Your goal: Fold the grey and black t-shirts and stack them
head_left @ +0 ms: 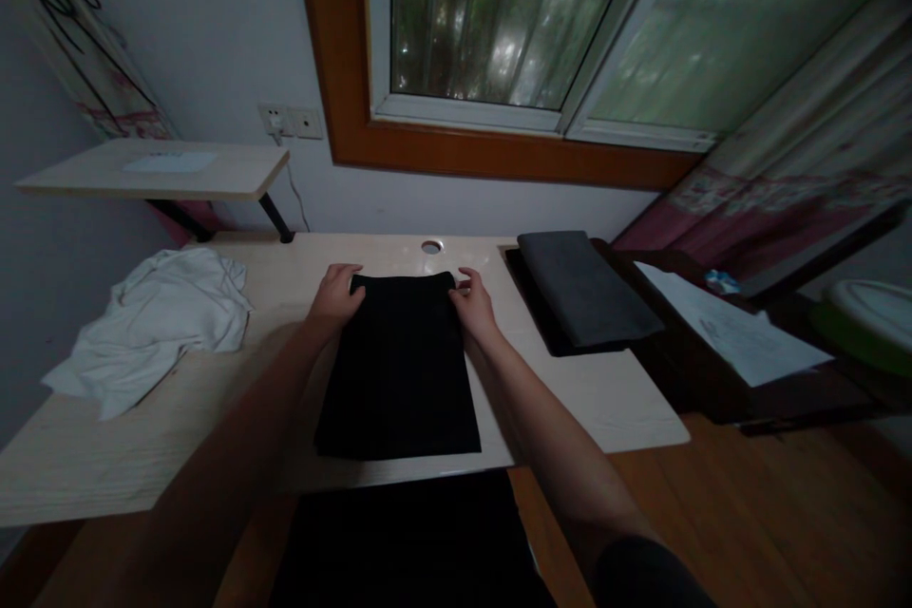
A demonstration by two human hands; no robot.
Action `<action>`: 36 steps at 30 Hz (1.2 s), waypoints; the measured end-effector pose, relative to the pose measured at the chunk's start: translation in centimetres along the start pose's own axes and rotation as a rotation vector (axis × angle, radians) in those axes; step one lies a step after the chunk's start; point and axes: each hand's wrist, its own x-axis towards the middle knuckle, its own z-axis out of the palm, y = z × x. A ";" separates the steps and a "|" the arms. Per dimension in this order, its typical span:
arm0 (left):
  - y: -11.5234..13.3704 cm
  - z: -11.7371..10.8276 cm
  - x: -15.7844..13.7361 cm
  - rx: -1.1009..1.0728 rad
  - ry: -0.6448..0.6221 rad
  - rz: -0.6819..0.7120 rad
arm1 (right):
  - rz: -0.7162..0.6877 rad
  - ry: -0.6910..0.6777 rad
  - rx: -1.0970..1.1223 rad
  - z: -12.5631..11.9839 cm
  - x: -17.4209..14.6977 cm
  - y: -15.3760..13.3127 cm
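Left hand (337, 296) and right hand (476, 304) each pinch a far corner of the black cloth (400, 370), flat on the table (591, 404). Risk: uneven pull could skew it.

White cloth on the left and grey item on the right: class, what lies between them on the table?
The head view shows a black cloth there, with the left hand and right hand at its far corners.
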 end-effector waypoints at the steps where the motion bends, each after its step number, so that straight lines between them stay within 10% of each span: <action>1: 0.6 0.0 -0.5 0.040 -0.036 0.075 | -0.007 0.002 -0.008 -0.1 -0.1 0.0; 14: 2.4 -0.2 -6.1 0.371 -0.461 0.390 | -0.016 -0.193 -0.212 -1.1 -2.5 -0.7; 36: -2.2 1.1 -0.6 0.506 -0.351 0.394 | -0.342 -0.024 -0.362 2.2 -0.9 -1.9</action>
